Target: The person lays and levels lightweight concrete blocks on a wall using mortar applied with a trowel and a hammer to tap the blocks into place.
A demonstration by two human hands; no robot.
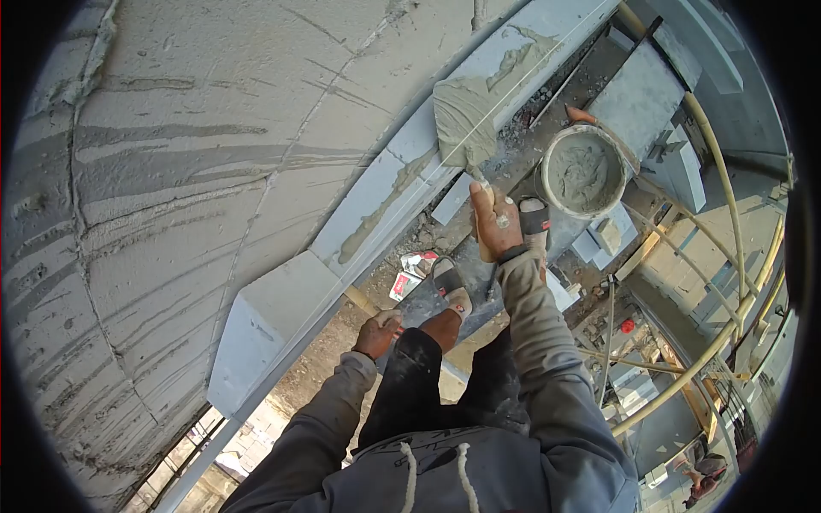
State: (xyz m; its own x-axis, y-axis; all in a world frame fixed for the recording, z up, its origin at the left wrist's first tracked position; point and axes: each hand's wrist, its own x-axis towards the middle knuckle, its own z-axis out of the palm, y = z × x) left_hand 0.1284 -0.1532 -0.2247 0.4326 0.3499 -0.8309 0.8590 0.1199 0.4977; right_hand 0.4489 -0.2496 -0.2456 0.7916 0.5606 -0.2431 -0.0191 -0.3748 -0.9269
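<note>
My right hand [498,221] is wrapped round the pale handle of a trowel [485,250]. The trowel's blade end reaches up to a thick patch of wet grey mortar [463,115] on top of a row of light blocks [359,201]; mortar hides the blade's outline. A taut white string [513,88] runs along the row, over the mortar. Down at the left, my left hand [377,334] is closed beside my knee, with a small reddish bit at its fingertips that I cannot make out. One full block [265,321] stands at the row's near end.
A bucket of mortar [585,171] stands right of my right hand. My sandalled feet [451,282] are on a narrow plank, with a torn red-and-white packet [410,275] close by. Yellowish scaffold poles [723,162] curve along the right. A rough wall [197,154] fills the left.
</note>
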